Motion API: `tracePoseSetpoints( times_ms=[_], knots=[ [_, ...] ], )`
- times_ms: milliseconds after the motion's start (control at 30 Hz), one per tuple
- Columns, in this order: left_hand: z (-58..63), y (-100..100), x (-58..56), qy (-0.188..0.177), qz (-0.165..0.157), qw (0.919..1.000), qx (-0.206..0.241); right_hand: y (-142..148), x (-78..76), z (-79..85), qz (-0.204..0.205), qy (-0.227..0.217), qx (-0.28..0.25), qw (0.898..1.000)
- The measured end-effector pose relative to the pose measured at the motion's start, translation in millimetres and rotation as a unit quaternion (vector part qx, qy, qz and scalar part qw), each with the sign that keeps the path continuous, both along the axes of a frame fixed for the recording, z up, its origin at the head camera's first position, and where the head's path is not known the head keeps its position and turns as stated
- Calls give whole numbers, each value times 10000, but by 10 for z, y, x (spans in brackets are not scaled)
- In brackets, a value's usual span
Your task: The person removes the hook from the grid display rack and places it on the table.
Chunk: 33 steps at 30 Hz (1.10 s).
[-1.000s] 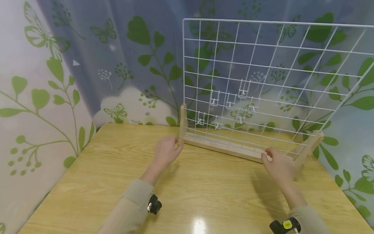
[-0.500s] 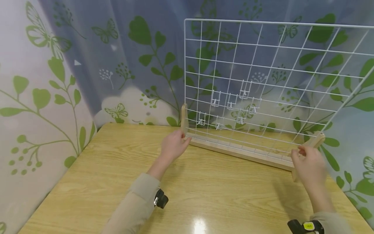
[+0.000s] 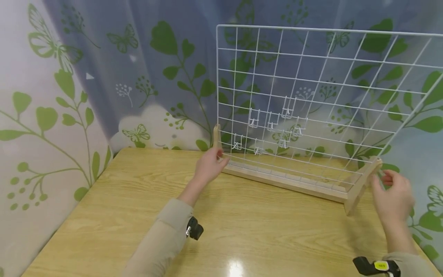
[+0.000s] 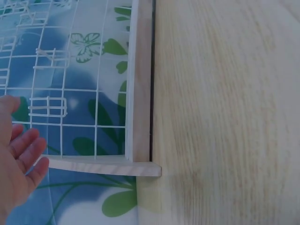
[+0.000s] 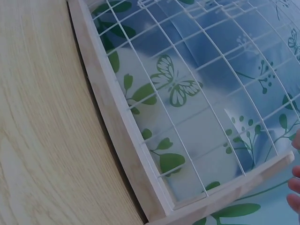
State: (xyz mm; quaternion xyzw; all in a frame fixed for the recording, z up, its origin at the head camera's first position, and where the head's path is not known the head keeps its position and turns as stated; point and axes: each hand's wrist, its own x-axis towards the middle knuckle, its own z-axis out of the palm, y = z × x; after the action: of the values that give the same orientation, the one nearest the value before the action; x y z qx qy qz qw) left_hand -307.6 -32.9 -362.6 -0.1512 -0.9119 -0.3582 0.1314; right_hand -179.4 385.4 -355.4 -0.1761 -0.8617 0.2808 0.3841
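A white wire grid panel (image 3: 332, 30) stands in a pale wooden stand, with several white wire hooks (image 3: 253, 122) hanging on its lower left part. My left hand (image 3: 209, 166) is at the foot of the stand's left side piece (image 3: 216, 136). In the left wrist view its fingers (image 4: 29, 149) are loosely bent beside that piece, with nothing seen in them; any contact is unclear. Just outside the right side piece (image 3: 363, 184) is my right hand (image 3: 395, 198), its fingers relaxed near the upper end. Only fingertips (image 5: 294, 185) of it show in the right wrist view.
The stand's front bar (image 3: 283, 182) rests along the back of a wooden table (image 3: 138, 200). Behind and on both sides hangs a patterned curtain (image 3: 155, 96) with green leaves and butterflies, close to the stand.
My right hand has moved right, from the front bar past the right side piece to its outer side. The left hand has shifted slightly right and up toward the left side piece.
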Motion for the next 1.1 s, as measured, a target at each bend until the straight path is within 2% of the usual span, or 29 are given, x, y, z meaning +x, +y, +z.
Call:
tracePoseSetpoints(
  times_ms=[100, 400, 667, 833, 1100],
  knots=[
    [16, 11, -49, -151, -112, 9996, 193, 57, -7, 22, -6, 15, -89, 10000],
    [74, 44, -138, -336, -238, 9983, 403, 95, -98, 143, 175, -469, -463, 9977],
    [79, 117, -172, -479, -265, 9971, 526, 108, -197, 192, 40, -461, -954, 9944],
    [74, 146, -219, -611, -405, 9957, 564, 162, -241, 229, -62, -709, -930, 9931],
    [72, 181, -318, -1097, -569, 9880, 930, 274, -286, 193, 222, -814, -666, 9942]
  ],
)
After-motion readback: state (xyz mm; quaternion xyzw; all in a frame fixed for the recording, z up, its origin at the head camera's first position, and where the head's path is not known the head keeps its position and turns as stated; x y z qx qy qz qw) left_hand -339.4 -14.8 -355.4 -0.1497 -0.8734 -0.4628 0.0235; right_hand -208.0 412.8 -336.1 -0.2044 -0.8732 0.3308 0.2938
